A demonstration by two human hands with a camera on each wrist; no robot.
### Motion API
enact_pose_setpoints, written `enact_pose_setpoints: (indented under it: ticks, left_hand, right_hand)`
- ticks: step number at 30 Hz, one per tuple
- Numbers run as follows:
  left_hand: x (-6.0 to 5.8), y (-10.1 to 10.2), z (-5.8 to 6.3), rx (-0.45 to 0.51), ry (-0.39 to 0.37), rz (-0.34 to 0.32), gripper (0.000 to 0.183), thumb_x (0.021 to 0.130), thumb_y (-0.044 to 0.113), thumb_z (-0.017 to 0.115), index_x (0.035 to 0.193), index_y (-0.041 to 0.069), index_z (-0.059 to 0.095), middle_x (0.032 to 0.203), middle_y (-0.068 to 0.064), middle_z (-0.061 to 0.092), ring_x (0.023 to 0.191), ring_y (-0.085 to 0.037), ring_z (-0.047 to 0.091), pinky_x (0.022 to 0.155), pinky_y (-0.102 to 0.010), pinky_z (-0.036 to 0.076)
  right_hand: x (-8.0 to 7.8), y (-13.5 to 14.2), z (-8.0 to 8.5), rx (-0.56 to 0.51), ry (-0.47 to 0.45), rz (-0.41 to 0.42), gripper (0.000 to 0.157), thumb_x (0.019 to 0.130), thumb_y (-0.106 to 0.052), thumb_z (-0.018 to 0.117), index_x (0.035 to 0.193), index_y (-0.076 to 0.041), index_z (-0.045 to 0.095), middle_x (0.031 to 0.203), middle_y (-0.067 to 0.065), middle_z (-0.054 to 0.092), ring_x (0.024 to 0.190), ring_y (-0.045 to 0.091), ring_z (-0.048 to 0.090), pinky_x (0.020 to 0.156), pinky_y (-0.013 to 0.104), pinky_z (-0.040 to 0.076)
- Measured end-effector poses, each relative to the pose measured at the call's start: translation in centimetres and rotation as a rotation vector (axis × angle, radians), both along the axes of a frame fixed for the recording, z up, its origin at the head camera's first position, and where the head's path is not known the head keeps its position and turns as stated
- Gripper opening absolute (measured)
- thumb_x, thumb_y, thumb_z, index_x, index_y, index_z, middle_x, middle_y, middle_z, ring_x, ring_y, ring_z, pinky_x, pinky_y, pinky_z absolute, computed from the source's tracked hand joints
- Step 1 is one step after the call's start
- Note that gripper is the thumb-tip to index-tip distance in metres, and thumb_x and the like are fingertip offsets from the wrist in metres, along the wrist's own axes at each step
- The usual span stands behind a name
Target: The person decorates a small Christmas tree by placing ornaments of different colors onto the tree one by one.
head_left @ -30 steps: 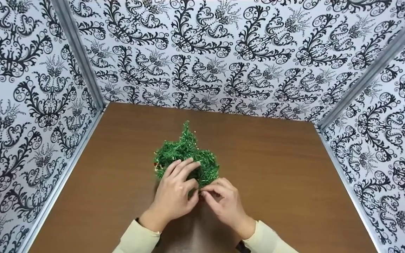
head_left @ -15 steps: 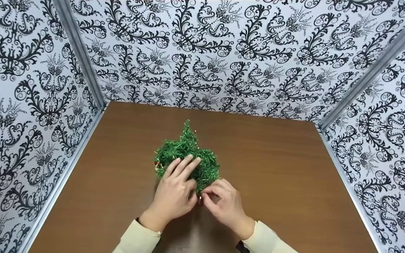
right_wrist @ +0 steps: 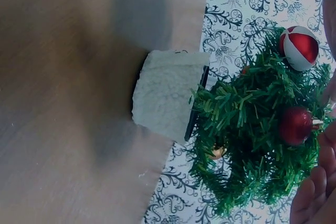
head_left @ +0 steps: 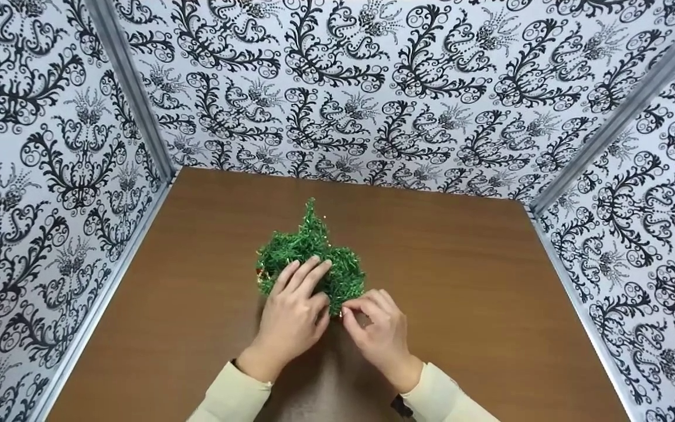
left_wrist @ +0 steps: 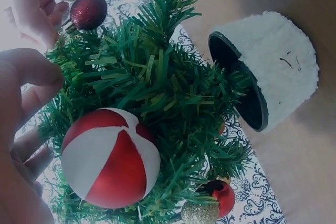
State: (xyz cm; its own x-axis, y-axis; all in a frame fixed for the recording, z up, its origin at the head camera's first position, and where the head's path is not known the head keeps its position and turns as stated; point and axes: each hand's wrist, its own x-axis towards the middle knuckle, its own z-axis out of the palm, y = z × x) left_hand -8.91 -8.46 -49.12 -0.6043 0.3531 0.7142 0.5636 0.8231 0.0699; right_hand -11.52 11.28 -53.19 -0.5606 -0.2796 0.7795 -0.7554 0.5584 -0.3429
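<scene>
A small green Christmas tree (head_left: 346, 275) stands before me. My left hand (head_left: 293, 310) lies over its near left side, index finger and thumb curled around a branch, other fingers across the foliage. My right hand (head_left: 379, 328) is at the near right edge, thumb and index finger pinching the top of a dark red glittery bauble (left_wrist: 88, 11). That bauble hangs against the branches in the right wrist view, its silver cap (right_wrist: 316, 123) at the fingertips. Below my left hand is a larger red-and-white bauble (left_wrist: 111, 158).
The tree's white fuzzy pot (left_wrist: 281, 69) has a black rim and stands on the brown tabletop (head_left: 460, 281). A shiny red bauble (left_wrist: 224, 199) and a gold glittery bauble (left_wrist: 200, 212) hang lower down. Patterned panels (head_left: 337, 88) enclose the back and sides.
My right hand has shifted slightly right and away from me, with its pinching fingertips closer to the foliage. The gap between both hands has widened. My left hand stays on the tree.
</scene>
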Motion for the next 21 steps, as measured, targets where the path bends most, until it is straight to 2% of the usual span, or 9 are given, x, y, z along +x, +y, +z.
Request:
enact_pose_setpoints:
  ticks: [11, 15, 21]
  left_hand:
    - [-0.54, 0.15, -0.03, 0.018, 0.029, 0.025, 0.013, 0.078, 0.016, 0.071, 0.067, 0.01, 0.067, 0.14, -0.013, 0.057, 0.137, -0.031, 0.044, 0.114, -0.049, 0.026]
    - [-0.56, 0.24, -0.4, -0.01, 0.027, 0.039, 0.013, 0.079, 0.017, 0.072, 0.068, 0.011, 0.067, 0.14, -0.013, 0.056, 0.136, -0.032, 0.044, 0.113, -0.049, 0.027]
    - [-0.91, 0.2, -0.49, 0.006, 0.016, 0.018, 0.012, 0.078, 0.016, 0.072, 0.068, 0.011, 0.068, 0.142, -0.013, 0.055, 0.137, -0.031, 0.043, 0.111, -0.049, 0.032]
  right_hand:
    - [-0.44, -0.22, 0.02, 0.0, -0.016, -0.017, 0.009, 0.081, -0.015, 0.079, 0.087, -0.02, 0.076, 0.081, -0.014, 0.06, 0.075, 0.004, 0.053, 0.059, 0.022, 0.045]
    - [-0.52, -0.23, -0.31, 0.036, -0.006, -0.04, 0.008, 0.08, -0.015, 0.079, 0.086, -0.02, 0.076, 0.08, -0.013, 0.06, 0.074, 0.005, 0.054, 0.057, 0.022, 0.046]
    - [-0.72, -0.25, -0.42, 0.034, 0.002, -0.044, 0.006, 0.082, -0.017, 0.077, 0.086, -0.02, 0.075, 0.082, -0.013, 0.061, 0.076, 0.007, 0.055, 0.06, 0.024, 0.048]
